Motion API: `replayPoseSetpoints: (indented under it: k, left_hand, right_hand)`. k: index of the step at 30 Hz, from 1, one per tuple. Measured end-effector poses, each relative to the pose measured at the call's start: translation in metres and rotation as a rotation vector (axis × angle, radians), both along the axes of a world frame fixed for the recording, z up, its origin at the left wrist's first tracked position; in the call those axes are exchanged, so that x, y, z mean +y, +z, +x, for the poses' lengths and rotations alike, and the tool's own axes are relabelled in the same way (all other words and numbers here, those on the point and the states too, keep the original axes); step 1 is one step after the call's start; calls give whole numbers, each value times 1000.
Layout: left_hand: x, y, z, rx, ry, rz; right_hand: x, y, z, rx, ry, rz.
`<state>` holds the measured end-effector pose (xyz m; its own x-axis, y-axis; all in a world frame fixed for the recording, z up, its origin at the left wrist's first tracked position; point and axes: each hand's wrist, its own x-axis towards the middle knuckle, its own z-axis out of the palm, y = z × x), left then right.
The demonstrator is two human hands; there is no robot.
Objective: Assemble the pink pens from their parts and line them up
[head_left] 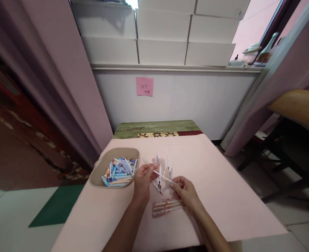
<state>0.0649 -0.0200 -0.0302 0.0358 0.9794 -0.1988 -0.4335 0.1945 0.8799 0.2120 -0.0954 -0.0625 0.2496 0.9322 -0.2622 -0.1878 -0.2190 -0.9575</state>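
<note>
A thin white pen refill (163, 176) slants between my two hands above the table. My left hand (143, 180) pinches near its upper left end, while the fingertips of my right hand (185, 191) are closed on its lower right end. Beneath and behind the fingers lie loose white refills (160, 176) with dark tips and some clear pen barrels, partly hidden by my hands. Nearer to me, several assembled-looking pens (167, 207) with reddish marks lie side by side, their right ends under my right hand.
To the left stands a beige basket (96, 180) holding many blue, white and orange pen parts (120, 171). A pale pink cover (222, 206) lies over the table, with a green patterned strip (144, 128) showing at the far edge. Behind is a white wall with a pink note (144, 86).
</note>
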Motion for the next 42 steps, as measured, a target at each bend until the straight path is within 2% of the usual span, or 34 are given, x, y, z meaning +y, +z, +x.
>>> replayPoseSetpoints:
  k: [3,7,10,13,17,21,24,27,32,36,39,42]
  left_hand:
    - [9,-5,-5,144,58,90]
    - [15,-13,-3,388,-7,249]
    - [22,-16,5,541,-39,287]
    - [31,-14,13,622,-36,286]
    - [33,-8,10,688,-36,308]
    - [17,-8,-5,832,-40,330]
    - [4,-17,-11,1017,-53,350]
    - [-1,-26,-7,1111,-80,371]
    - [-2,-27,-1,1131,-94,368]
    - [-8,-23,-14,1114,-90,397]
    - [-15,-24,-32,968,-86,376]
    - [-22,-26,-44,740,-78,288]
  right_hand:
    - [-1,-6,28,-286,9,-8]
    - [-2,-7,50,-621,-63,-14]
    - [8,-7,40,-696,-22,-18]
    - [24,-9,19,-627,11,5]
    - [32,-7,6,-629,38,63]
    - [12,-3,14,-825,24,96]
    - [-11,-2,21,-1006,165,108]
    - [-25,0,24,-1110,335,186]
    - [-32,7,26,-1092,505,266]
    - [-32,6,28,-1064,509,283]
    - [-33,3,29,-1029,499,300]
    - [-33,6,30,-986,390,297]
